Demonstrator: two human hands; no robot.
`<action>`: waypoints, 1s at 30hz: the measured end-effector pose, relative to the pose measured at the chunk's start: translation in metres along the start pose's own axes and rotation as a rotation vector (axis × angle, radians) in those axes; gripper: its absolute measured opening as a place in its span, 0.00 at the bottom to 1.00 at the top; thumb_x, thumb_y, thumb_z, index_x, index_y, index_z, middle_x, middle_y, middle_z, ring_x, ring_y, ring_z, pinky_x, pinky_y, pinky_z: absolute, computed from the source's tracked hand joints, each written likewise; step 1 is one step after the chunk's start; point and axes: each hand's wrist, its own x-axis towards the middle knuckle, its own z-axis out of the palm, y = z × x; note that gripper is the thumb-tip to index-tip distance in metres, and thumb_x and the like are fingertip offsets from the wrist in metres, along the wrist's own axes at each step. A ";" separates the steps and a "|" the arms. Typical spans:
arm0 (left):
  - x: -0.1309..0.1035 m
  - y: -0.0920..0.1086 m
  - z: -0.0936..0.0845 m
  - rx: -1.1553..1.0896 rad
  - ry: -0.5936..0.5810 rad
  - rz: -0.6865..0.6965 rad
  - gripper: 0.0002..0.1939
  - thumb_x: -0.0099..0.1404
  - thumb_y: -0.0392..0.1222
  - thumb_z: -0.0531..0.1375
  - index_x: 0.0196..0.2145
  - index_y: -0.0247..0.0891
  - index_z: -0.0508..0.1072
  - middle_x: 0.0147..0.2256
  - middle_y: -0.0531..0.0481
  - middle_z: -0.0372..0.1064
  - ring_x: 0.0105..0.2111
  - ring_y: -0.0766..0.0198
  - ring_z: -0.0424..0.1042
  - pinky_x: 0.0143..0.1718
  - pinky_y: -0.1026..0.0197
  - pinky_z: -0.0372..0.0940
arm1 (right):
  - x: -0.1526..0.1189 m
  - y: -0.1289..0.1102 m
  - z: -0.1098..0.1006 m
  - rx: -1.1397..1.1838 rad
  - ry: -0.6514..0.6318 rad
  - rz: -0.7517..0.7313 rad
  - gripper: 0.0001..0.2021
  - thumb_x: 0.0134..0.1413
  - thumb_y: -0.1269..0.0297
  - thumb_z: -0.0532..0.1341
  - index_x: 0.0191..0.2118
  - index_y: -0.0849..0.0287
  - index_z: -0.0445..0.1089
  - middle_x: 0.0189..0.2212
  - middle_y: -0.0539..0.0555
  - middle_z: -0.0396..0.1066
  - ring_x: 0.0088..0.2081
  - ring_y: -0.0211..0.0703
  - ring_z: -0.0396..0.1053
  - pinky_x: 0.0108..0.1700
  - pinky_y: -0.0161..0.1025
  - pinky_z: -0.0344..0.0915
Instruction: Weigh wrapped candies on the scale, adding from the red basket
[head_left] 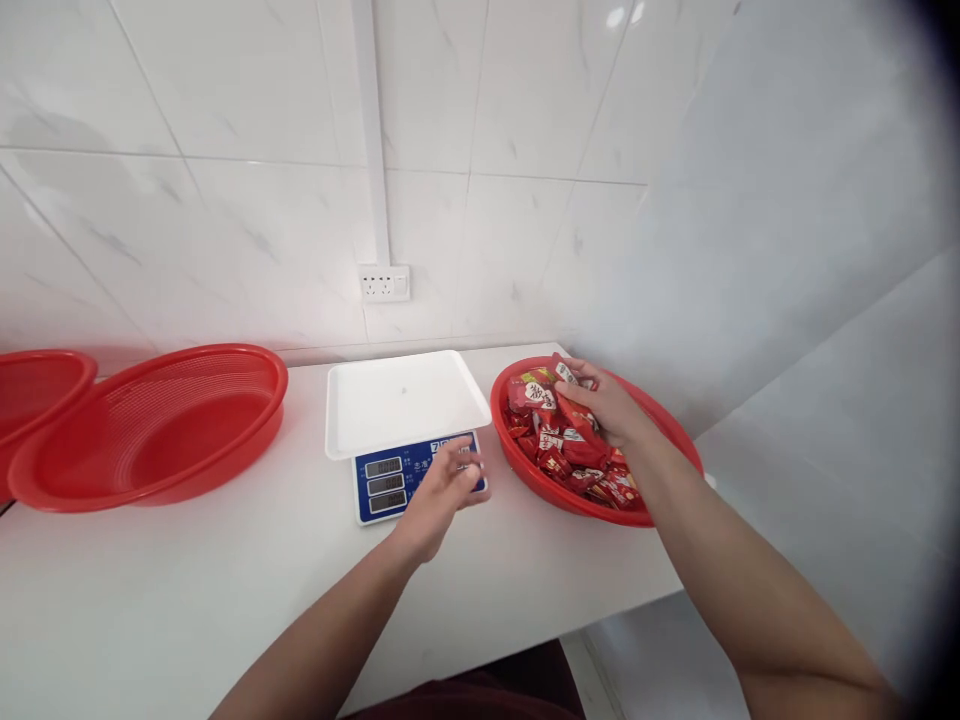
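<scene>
My right hand (606,402) is over the red basket (525,470) on the right, its fingers closed on a red snack packet (574,390). Under it lies a heap of small red wrapped packets (585,450) with white lettering. My left hand (448,490) hovers at the keypad side of the blue weighing scale (421,463), fingers apart and slightly curled, holding nothing. On top of the scale sits a bare white tray (405,400). Three small displays (385,485) show at the scale's left; my left hand covers part of the keys.
A large red basket (202,440) with nothing in it stands on the left of the white table (225,590). Another red basket (45,385) overlaps it at the far left. Behind the table is a tiled wall with a socket (385,284); a grey wall rises on the right.
</scene>
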 end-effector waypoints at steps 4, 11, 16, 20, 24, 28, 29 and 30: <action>0.024 0.015 0.019 -0.276 -0.082 -0.054 0.27 0.61 0.53 0.59 0.56 0.48 0.60 0.60 0.43 0.55 0.57 0.52 0.60 0.46 0.52 0.69 | -0.027 0.011 0.048 -0.038 -0.089 -0.025 0.22 0.39 0.60 0.71 0.44 0.50 0.70 0.40 0.48 0.75 0.40 0.43 0.73 0.42 0.40 0.71; 0.023 0.013 0.005 -0.378 0.007 -0.114 0.20 0.61 0.46 0.60 0.49 0.35 0.68 0.46 0.40 0.71 0.43 0.53 0.73 0.41 0.54 0.72 | -0.046 0.029 0.084 0.110 -0.145 0.094 0.21 0.40 0.61 0.70 0.44 0.49 0.69 0.43 0.49 0.73 0.38 0.42 0.73 0.39 0.40 0.72; 0.019 0.018 0.003 -0.338 0.041 -0.043 0.19 0.60 0.42 0.62 0.48 0.35 0.68 0.45 0.40 0.72 0.42 0.55 0.73 0.40 0.55 0.73 | -0.040 0.027 0.085 0.285 -0.114 0.210 0.19 0.38 0.64 0.71 0.41 0.49 0.70 0.34 0.45 0.75 0.30 0.37 0.73 0.35 0.36 0.71; 0.021 0.022 0.003 -0.355 0.090 0.034 0.20 0.59 0.41 0.62 0.49 0.37 0.67 0.45 0.43 0.72 0.42 0.56 0.73 0.39 0.56 0.73 | -0.040 0.025 0.078 0.412 -0.007 0.283 0.19 0.35 0.65 0.73 0.36 0.50 0.69 0.29 0.44 0.75 0.25 0.34 0.70 0.27 0.31 0.69; 0.021 0.023 0.000 -0.303 0.093 0.000 0.20 0.57 0.42 0.63 0.48 0.38 0.68 0.44 0.45 0.72 0.41 0.57 0.73 0.34 0.58 0.72 | -0.047 0.020 0.064 0.522 -0.088 0.342 0.15 0.38 0.63 0.71 0.33 0.51 0.68 0.33 0.45 0.76 0.24 0.32 0.67 0.23 0.28 0.65; 0.018 0.019 -0.001 -0.129 0.081 -0.020 0.21 0.54 0.45 0.65 0.45 0.39 0.69 0.42 0.46 0.72 0.39 0.57 0.73 0.33 0.60 0.70 | -0.054 0.012 0.062 0.474 -0.178 0.304 0.15 0.40 0.63 0.70 0.37 0.50 0.69 0.35 0.46 0.76 0.23 0.33 0.68 0.24 0.30 0.65; 0.017 0.018 0.000 -0.087 0.086 -0.003 0.21 0.54 0.45 0.66 0.45 0.39 0.69 0.42 0.46 0.73 0.39 0.58 0.73 0.35 0.60 0.70 | -0.055 0.011 0.064 0.462 -0.176 0.295 0.15 0.40 0.64 0.70 0.37 0.50 0.69 0.35 0.47 0.76 0.23 0.33 0.68 0.24 0.31 0.66; 0.016 0.018 0.001 -0.049 0.091 0.018 0.22 0.54 0.45 0.66 0.45 0.39 0.69 0.42 0.46 0.73 0.39 0.58 0.73 0.37 0.60 0.69 | -0.056 0.010 0.066 0.454 -0.171 0.293 0.16 0.39 0.64 0.70 0.37 0.50 0.69 0.34 0.47 0.76 0.23 0.33 0.68 0.25 0.32 0.66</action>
